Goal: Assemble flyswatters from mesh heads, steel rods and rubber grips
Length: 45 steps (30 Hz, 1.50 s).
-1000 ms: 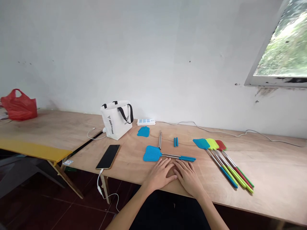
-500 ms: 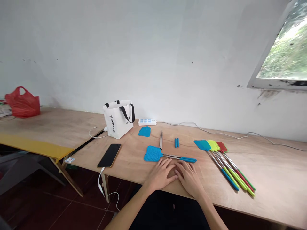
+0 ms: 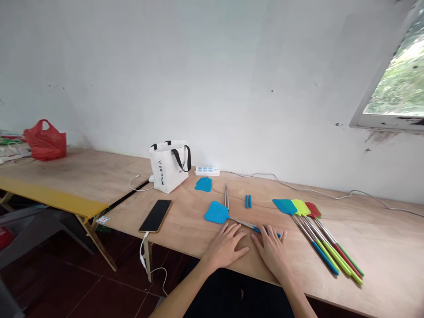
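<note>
My left hand (image 3: 227, 245) rests flat on the table, fingers spread, just below a blue fly swatter (image 3: 217, 212). My right hand (image 3: 273, 249) lies over that swatter's blue handle, fingertips touching it, thumb apart and fingers spread. Its metal shaft points to the right; a second handle seems to lie alongside, partly hidden by the fingers. Behind it are loose metal rods (image 3: 227, 197), two short blue grips (image 3: 248, 201) and loose blue swatter heads (image 3: 203, 184). To the right, several finished-looking swatters (image 3: 314, 234) in blue, yellow-green, red and green lie fanned together.
At the table's left a black phone (image 3: 155, 215) is plugged into a white cable. A white bag (image 3: 168, 170) with black handles and a power strip (image 3: 207, 171) stand by the wall. A red plastic bag (image 3: 46, 141) sits on the far left table.
My right hand has moved forward and right onto the blue handle, whose end has swung slightly toward me. My hands have drawn apart. The view has shifted a little to the left.
</note>
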Each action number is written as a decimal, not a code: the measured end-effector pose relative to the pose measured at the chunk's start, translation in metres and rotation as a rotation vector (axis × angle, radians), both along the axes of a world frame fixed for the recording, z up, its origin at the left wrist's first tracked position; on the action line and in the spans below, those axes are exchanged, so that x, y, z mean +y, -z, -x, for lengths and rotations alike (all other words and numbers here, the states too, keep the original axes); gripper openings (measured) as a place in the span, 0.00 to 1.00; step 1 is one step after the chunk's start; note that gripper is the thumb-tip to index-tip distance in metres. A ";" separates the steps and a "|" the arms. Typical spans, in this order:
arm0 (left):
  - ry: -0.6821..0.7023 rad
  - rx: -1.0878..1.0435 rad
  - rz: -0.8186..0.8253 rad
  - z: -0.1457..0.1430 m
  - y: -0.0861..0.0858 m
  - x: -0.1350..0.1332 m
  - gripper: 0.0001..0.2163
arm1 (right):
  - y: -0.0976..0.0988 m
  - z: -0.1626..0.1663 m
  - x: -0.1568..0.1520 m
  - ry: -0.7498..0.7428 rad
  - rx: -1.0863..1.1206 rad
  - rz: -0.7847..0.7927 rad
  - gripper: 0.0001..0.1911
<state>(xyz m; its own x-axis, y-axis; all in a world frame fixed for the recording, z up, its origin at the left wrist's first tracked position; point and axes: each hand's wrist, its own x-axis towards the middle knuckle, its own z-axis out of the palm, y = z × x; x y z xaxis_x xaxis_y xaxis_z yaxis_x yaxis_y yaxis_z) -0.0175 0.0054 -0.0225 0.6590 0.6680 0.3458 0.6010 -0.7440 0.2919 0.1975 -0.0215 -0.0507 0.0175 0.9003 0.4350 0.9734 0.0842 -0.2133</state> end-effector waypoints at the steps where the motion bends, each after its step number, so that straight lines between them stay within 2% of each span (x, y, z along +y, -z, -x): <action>1: -0.001 -0.002 -0.004 0.000 0.001 0.000 0.23 | -0.001 -0.002 0.001 -0.023 0.026 -0.001 0.20; 6: -0.005 -0.001 -0.003 0.000 0.001 0.001 0.23 | -0.009 -0.020 0.004 -0.194 0.223 0.042 0.13; 10: -0.014 0.010 0.020 0.000 -0.003 0.000 0.24 | -0.015 -0.034 0.005 -0.267 0.360 0.071 0.10; 16: -0.006 0.005 0.026 0.000 -0.001 0.000 0.24 | -0.021 -0.041 0.004 -0.222 0.423 0.093 0.10; 23: -0.020 0.002 0.044 -0.001 -0.004 -0.001 0.23 | -0.026 -0.035 0.000 -0.233 0.486 0.198 0.10; 31: 0.000 -0.010 0.029 -0.001 -0.004 -0.001 0.23 | -0.018 -0.025 0.003 -0.265 0.421 0.116 0.14; 36: -0.003 0.008 0.046 0.001 -0.003 0.000 0.24 | -0.028 -0.027 0.000 -0.237 0.486 0.067 0.14; 40: 0.012 0.017 0.059 0.002 -0.004 0.000 0.25 | -0.044 -0.038 -0.003 -0.144 0.574 -0.070 0.16; 45: 0.010 0.016 0.065 0.001 -0.005 -0.001 0.26 | -0.047 -0.079 -0.006 0.257 0.560 -0.175 0.20</action>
<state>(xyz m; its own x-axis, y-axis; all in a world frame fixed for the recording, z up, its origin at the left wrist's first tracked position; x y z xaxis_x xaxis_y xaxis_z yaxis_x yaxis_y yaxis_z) -0.0184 0.0048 -0.0177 0.6706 0.6820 0.2917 0.5985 -0.7298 0.3304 0.2763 -0.0272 -0.0041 0.4911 0.7534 0.4372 0.7118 -0.0577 -0.7000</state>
